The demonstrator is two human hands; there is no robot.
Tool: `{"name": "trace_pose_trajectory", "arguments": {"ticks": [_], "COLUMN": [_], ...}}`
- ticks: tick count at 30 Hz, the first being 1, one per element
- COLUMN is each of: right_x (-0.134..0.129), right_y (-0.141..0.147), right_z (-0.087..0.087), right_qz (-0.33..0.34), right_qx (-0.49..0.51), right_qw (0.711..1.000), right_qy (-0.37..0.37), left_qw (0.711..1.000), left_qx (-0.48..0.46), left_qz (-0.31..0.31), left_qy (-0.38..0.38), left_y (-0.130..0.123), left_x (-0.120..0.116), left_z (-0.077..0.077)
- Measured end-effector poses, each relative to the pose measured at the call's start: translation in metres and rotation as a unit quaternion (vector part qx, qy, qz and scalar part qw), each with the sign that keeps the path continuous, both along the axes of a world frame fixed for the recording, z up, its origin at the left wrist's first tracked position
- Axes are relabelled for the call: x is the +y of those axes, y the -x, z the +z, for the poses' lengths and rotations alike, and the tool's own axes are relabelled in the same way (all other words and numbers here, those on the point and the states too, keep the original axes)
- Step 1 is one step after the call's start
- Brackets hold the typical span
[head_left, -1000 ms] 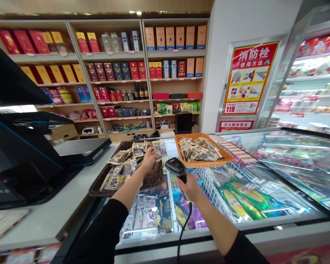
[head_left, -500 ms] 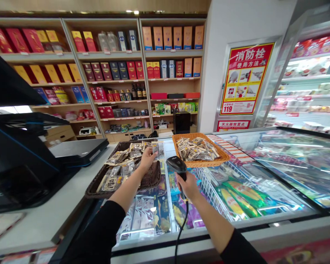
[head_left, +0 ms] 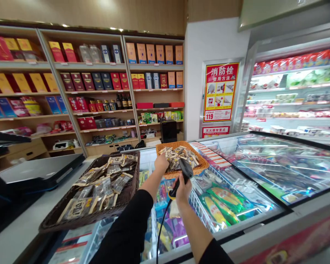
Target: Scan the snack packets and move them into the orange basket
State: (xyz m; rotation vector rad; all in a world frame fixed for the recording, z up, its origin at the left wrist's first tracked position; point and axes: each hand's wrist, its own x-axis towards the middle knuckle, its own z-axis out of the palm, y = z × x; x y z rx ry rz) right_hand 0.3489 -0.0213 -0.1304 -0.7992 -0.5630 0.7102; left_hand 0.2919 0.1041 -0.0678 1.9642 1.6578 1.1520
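My right hand [head_left: 183, 189] is wrapped round the grip of a black handheld barcode scanner [head_left: 186, 169], its cable hanging down toward me. The scanner's head is raised in front of the orange wicker basket [head_left: 202, 167]. At that basket's left rim is my left hand [head_left: 161, 164], with its fingers curled against the small snack packets [head_left: 178, 154] inside. What those fingers hold, if anything, is hidden. To the left, a dark brown wicker basket [head_left: 132, 192] holds more of the same clear and beige packets [head_left: 103, 185].
Both baskets rest on a glass-topped freezer [head_left: 253, 190] with bagged goods inside. A grey counter [head_left: 24, 223] with a flat black scale-like device [head_left: 44, 172] lies at the left. Behind stand wooden shelves [head_left: 89, 66] of boxes and bottles.
My left hand has moved right, from the dark basket to the orange one. The scanner has turned in my right hand. The view has swung, shifting the baskets left.
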Motion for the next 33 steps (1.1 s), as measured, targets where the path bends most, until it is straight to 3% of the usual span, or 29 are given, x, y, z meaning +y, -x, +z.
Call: {"name": "trace_pose_trajectory", "arguments": {"ticks": [4,8,11,14,17,20,23,26,29,31,33], "right_x": [0.007,0.006,0.001,-0.006,-0.015,-0.023,-0.028,-0.029,-0.031,-0.033,-0.038], "right_y": [0.000,0.003,0.007,0.019,0.035,0.047,0.049,0.045,0.041,0.040,0.039], "right_z": [-0.003,-0.003,-0.004,-0.007,-0.011,-0.015,-0.017,-0.018,-0.016,-0.013,-0.009], "right_qz": [-0.021,-0.015,0.028,0.103,0.188,0.256,0.288,0.280,0.272,0.269,0.271], "right_qx": [-0.001,-0.020,-0.025,-0.061,-0.109,-0.149,-0.153,-0.137,-0.143,-0.175,-0.243], "right_qw": [0.999,1.000,0.999,0.993,0.976,0.955,0.945,0.950,0.952,0.947,0.931], "right_qy": [0.024,0.019,0.019,0.021,0.008,-0.011,-0.014,0.004,0.010,0.001,-0.008], "left_qw": [0.999,0.992,0.994,1.000,0.994,0.990,0.982,0.984,0.989,0.970,0.949], "left_qx": [-0.027,-0.067,-0.055,0.014,0.074,0.064,0.087,0.058,-0.109,-0.234,-0.314], "left_qz": [-0.013,-0.080,-0.074,-0.013,0.070,0.113,0.139,0.146,0.100,0.055,0.018], "left_qy": [0.030,0.069,0.066,0.006,0.033,0.060,0.092,0.090,0.015,-0.019,-0.004], "left_y": [-0.010,0.010,0.056,0.128,0.197,0.235,0.240,0.233,0.227,0.224,0.221], "left_x": [0.008,0.009,0.004,-0.006,-0.021,-0.034,-0.040,-0.044,-0.048,-0.052,-0.054], "left_z": [-0.013,-0.001,0.014,0.020,0.007,-0.016,-0.030,-0.030,-0.025,-0.023,-0.023]}}
